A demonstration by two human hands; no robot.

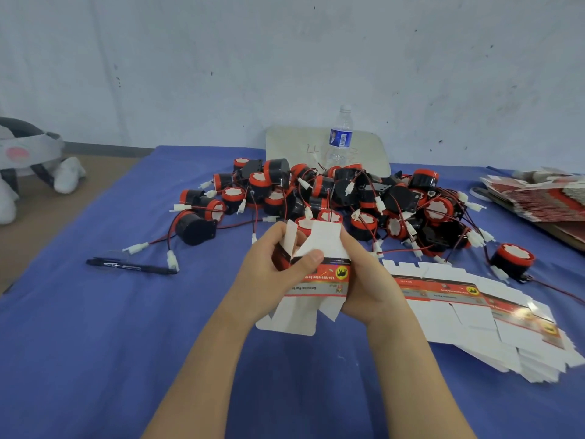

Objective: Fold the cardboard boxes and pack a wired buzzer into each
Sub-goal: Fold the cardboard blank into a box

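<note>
While the left hand (269, 274) pinches the cardboard box (313, 280), the right hand (367, 280) grips its other side.

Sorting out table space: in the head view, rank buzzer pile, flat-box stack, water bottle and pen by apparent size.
1. buzzer pile
2. flat-box stack, though nearer the camera
3. water bottle and pen: look alike

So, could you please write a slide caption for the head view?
Left hand and right hand hold a part-folded carton over the blue cloth, before a pile of wired buzzers.
</note>
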